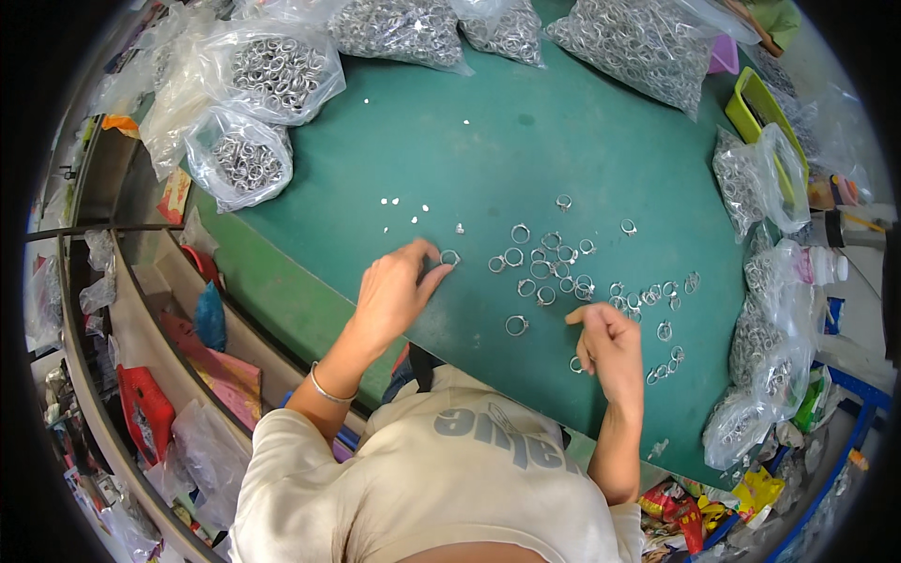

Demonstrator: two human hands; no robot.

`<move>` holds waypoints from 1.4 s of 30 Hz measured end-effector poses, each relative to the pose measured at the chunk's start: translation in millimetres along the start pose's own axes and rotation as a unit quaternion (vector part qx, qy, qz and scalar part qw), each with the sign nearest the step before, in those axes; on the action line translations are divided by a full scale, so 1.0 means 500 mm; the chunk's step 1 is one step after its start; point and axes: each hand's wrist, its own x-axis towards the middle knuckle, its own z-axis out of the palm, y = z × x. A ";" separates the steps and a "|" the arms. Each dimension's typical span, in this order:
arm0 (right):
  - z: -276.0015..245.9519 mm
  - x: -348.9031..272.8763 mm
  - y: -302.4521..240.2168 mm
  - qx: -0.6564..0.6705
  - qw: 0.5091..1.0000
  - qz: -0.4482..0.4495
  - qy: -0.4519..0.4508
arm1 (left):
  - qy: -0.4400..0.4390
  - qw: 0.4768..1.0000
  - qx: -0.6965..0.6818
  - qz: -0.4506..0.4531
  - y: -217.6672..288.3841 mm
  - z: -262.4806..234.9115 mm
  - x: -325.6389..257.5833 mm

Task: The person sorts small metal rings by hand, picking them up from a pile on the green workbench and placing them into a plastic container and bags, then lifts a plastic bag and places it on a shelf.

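Note:
Several small silver rings (549,272) lie scattered over the green table mat (526,141). My left hand (396,289) reaches forward, and its fingertips pinch one ring (450,256) at the left edge of the scatter. My right hand (610,342) rests on the mat nearer to me with its fingers curled around another ring (575,364). A few tiny white bits (404,208) lie just beyond the left hand. A thin bracelet (326,387) circles my left wrist.
Clear plastic bags full of silver rings stand along the far edge (648,38), at the far left (249,155) and down the right side (770,347). A yellow-green tray (751,103) sits at the far right. Shelves with packets (141,394) run along the left.

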 end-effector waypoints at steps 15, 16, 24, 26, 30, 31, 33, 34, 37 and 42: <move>0.097 -0.079 0.041 0.335 0.935 -0.079 -0.084 | -0.377 0.396 -0.761 -0.348 0.131 0.122 -0.103; 0.095 -0.083 0.041 0.353 0.928 -0.081 -0.092 | -0.373 0.397 -0.765 -0.344 0.135 0.120 -0.102; 0.044 -0.108 0.011 0.615 0.787 0.045 -0.031 | -0.400 0.365 -0.776 -0.324 0.133 0.110 -0.118; 0.027 -0.103 0.035 0.620 0.782 0.014 -0.061 | -0.379 0.387 -0.776 -0.324 0.133 0.096 -0.125; 0.016 -0.113 0.064 0.609 0.790 -0.047 -0.058 | -0.302 0.438 -0.799 -0.279 0.077 0.112 -0.145; 0.020 -0.118 0.063 0.599 0.800 -0.035 -0.017 | -0.286 0.443 -0.809 -0.260 0.056 0.117 -0.138; 0.017 -0.119 0.086 0.600 0.798 -0.033 -0.042 | -0.225 0.467 -0.821 -0.240 0.031 0.083 -0.110; 0.017 -0.119 0.094 0.603 0.796 -0.024 -0.052 | -0.196 0.477 -0.834 -0.196 0.009 0.060 -0.091; 0.025 -0.118 0.100 0.596 0.799 0.005 -0.079 | -0.010 0.541 -0.828 -0.147 -0.048 -0.049 -0.051; 0.028 -0.112 0.094 0.568 0.821 0.016 -0.054 | 0.099 0.548 -0.823 -0.116 -0.126 -0.177 0.037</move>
